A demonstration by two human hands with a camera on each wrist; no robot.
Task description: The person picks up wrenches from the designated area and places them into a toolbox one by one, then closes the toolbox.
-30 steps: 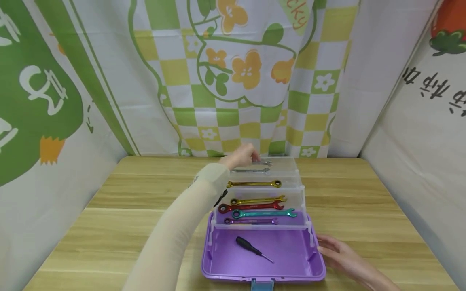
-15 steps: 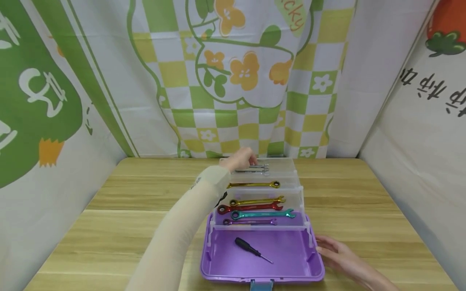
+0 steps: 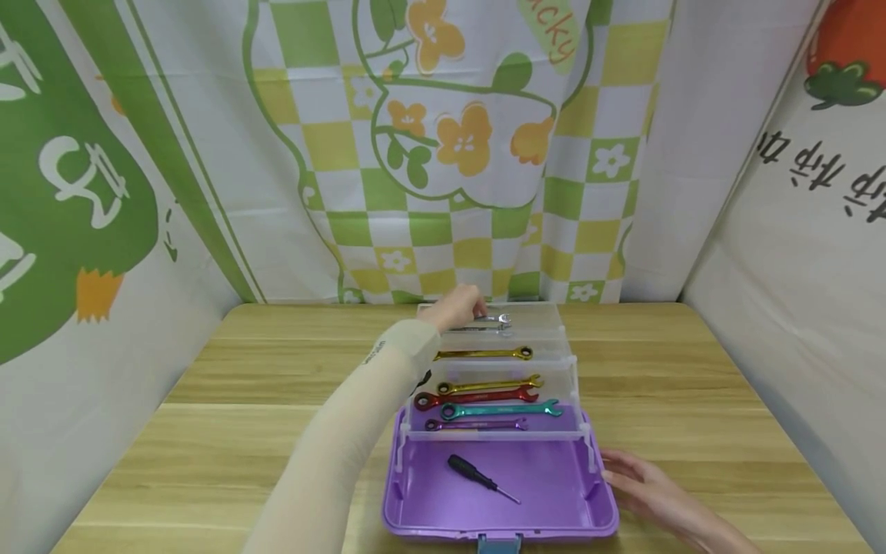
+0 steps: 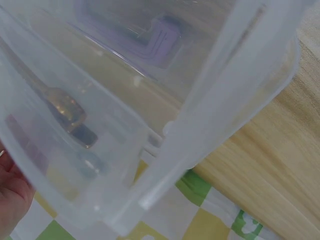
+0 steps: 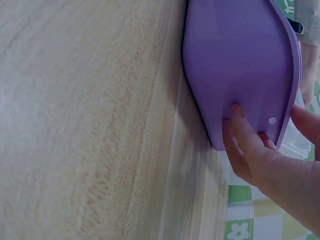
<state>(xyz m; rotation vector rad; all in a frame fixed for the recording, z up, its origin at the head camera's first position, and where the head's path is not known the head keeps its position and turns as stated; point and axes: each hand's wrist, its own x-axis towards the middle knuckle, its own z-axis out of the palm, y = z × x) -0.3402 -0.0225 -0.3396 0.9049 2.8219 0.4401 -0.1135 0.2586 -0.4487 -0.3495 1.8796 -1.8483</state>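
A purple toolbox (image 3: 388, 500) stands on the table with its clear tiered trays (image 3: 571, 377) spread toward the back. My left hand (image 3: 457, 306) reaches over the rearmost tray, fingers bent down, and pinches a silver wrench (image 3: 493, 318); its grip is partly hidden. Beneath it lies another silver wrench (image 3: 477, 331). In the left wrist view only part of the left hand (image 4: 12, 197) shows beside the tray wall (image 4: 170, 165). My right hand (image 3: 644, 488) touches the toolbox's right side; in the right wrist view its fairly straight fingers (image 5: 245, 135) lie against the purple outer wall (image 5: 240, 55).
Front trays hold a gold wrench (image 3: 484, 354), another gold one (image 3: 491, 384), a red wrench (image 3: 477, 398), a teal wrench (image 3: 501, 411) and a purple wrench (image 3: 477, 425). A black-handled screwdriver (image 3: 472, 471) lies in the bottom. A patterned curtain (image 3: 450, 231) hangs behind the table (image 3: 208, 431).
The left hand has lowered slightly with the silver wrench, which now sits closer to the other silver wrench in the rear tray. The right hand keeps its place at the toolbox side.
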